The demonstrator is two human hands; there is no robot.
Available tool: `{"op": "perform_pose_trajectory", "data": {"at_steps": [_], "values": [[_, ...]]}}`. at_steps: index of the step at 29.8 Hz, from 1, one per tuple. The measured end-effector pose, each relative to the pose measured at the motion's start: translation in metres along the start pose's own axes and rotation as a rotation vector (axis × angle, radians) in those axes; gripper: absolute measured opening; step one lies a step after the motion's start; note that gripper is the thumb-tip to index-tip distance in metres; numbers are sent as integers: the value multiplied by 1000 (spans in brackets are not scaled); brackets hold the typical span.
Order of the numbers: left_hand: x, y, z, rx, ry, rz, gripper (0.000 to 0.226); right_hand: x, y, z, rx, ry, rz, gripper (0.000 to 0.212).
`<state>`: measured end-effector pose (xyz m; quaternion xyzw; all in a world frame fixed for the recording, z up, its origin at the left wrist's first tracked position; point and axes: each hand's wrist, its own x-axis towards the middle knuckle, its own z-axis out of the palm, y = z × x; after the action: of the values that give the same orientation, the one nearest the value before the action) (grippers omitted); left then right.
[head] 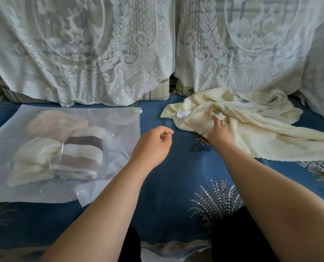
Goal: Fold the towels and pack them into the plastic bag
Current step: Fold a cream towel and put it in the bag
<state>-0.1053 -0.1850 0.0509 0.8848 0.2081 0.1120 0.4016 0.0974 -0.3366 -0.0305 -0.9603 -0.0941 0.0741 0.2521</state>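
A clear plastic bag lies flat at the left on the blue seat cover. Inside it are folded towels: a pink one, a cream one and a brown-and-white striped one. A loose cream towel lies crumpled at the right. My right hand rests on the crumpled towel's near edge, fingers curled into the cloth. My left hand hovers between bag and towel, fingers loosely curled, holding nothing.
White lace covers hang over the sofa back behind everything. The blue seat cover with a beaded pattern spreads under both arms. My dark-clad knees show at the bottom edge.
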Motion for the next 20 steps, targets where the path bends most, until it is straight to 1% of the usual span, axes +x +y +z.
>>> {"op": "perform_pose_trajectory", "data": {"at_steps": [1, 3, 6, 7, 10, 11, 12, 13, 14, 15, 16, 17, 19, 20], "values": [[2, 1, 4, 1, 11, -2, 21, 5, 0, 4, -73, 16, -18, 69], [5, 1, 10, -20, 4, -17, 20, 13, 0, 5, -196, 66, -84, 55], [11, 4, 15, -38, -10, -32, 20, 15, -4, -7, -201, 169, -156, 34], [14, 5, 15, -46, -5, -35, 20, 11, -8, -14, -181, 250, -198, 32], [17, 9, 16, -65, -3, -32, 20, -12, -30, -42, -108, 665, -449, 24], [17, 10, 17, -72, -19, -25, 20, -23, -38, -51, -93, 775, -539, 21], [16, 12, 18, -94, -47, -19, 26, -36, -46, -59, -58, 808, -613, 20], [14, 15, 20, -133, -79, -11, 37, -53, -54, -67, 32, 731, -654, 18], [11, 18, 21, -174, -105, 5, 52, -71, -61, -72, 163, 586, -648, 15], [8, 20, 22, -217, -122, 26, 64, -92, -67, -77, 280, 405, -605, 17], [6, 22, 22, -259, -128, 48, 67, -108, -70, -77, 362, 241, -560, 24], [4, 23, 22, -304, -125, 62, 63, -121, -69, -75, 411, 110, -539, 29], [0, 23, 17, -342, -134, 72, 43, -141, -63, -70, 485, -111, -519, 37], [-2, 22, 13, -293, -155, 81, 32, -143, -59, -65, 537, -159, -506, 44]]}}
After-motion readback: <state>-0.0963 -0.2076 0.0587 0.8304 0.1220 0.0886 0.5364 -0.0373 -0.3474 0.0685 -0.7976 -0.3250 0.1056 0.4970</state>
